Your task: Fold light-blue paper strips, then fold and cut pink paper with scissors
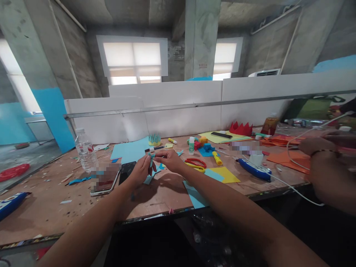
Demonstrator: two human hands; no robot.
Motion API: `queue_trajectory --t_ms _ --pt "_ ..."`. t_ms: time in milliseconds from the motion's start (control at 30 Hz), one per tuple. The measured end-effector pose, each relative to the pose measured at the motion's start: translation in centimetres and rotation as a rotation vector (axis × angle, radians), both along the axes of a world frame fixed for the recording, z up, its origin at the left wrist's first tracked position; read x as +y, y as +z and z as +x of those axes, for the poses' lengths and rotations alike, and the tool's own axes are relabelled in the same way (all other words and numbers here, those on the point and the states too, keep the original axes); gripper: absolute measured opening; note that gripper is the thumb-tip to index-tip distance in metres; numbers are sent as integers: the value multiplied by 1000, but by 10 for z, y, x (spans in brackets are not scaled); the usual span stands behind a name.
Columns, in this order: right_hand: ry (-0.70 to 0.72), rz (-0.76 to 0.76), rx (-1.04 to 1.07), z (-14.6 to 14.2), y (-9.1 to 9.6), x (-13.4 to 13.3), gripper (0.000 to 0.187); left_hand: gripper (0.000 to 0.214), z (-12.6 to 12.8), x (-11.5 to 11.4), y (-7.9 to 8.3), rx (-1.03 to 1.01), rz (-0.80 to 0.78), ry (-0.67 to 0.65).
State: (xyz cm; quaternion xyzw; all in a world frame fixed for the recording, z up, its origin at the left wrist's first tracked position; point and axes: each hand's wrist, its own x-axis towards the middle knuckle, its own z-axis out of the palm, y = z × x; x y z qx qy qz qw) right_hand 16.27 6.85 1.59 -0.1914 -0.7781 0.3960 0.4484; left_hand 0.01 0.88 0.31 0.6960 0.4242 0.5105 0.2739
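Observation:
Above the middle of the table, my left hand (141, 170) pinches a small folded piece of light blue paper (152, 160) between thumb and fingers. From the other side my right hand (171, 160) has its fingertips closed on the edge of the same piece. Its exact shape is partly hidden by the fingers. Light blue paper scraps (151, 178) lie under both hands. Beside my right wrist are scissors (197, 167) with red and yellow handles, resting near yellow paper (226, 174) and a light blue sheet (194, 194).
Around the hands lie a dark phone (127, 171), a white-edged phone (104, 187), a water bottle (85, 152), a glue stick (191, 145) and a blue tool (254, 170). Farther back stand a light blue paper crown (154, 139) and a red crown (240, 129). A co-worker's arm (330, 170) is at right.

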Motion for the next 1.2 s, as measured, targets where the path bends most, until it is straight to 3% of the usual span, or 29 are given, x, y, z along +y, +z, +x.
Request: queue_trajectory --t_ms 833,1200 --pt "37 -221 90 1 -9 11 41 39 -3 -6 0 220 114 104" --pt "50 -240 109 -1 -6 7 43 35 -2 -6 -1 274 136 143"
